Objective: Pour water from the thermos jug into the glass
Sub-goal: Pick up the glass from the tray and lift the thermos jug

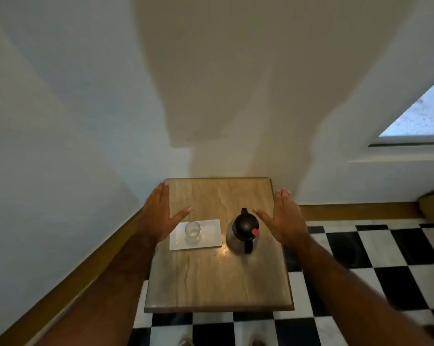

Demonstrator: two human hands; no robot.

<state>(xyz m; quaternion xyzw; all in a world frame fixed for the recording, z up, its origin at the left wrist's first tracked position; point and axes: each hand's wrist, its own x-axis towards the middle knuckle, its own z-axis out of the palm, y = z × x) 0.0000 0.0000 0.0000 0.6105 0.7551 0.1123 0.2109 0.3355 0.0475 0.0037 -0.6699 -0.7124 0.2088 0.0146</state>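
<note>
On the brown stone-patterned tabletop (218, 278), a clear drinking glass (192, 230) stands on a white rectangular tray (211, 233). Just right of it is the steel thermos jug with black lid (243, 232). The left hand (161, 216) and right hand (284, 217) hover flat, fingers spread, holding nothing.

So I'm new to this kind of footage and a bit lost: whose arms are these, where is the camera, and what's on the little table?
The camera sits on a person's head, looking forward and down, so the arms are the wearer's own. The left hand and right hand are open, fingers spread, holding nothing. Below them is a small wooden table against a wall. On it stands a thermos jug with a black lid and red button, untouched. Beside it a clear glass stands upright on a white tray.
</note>
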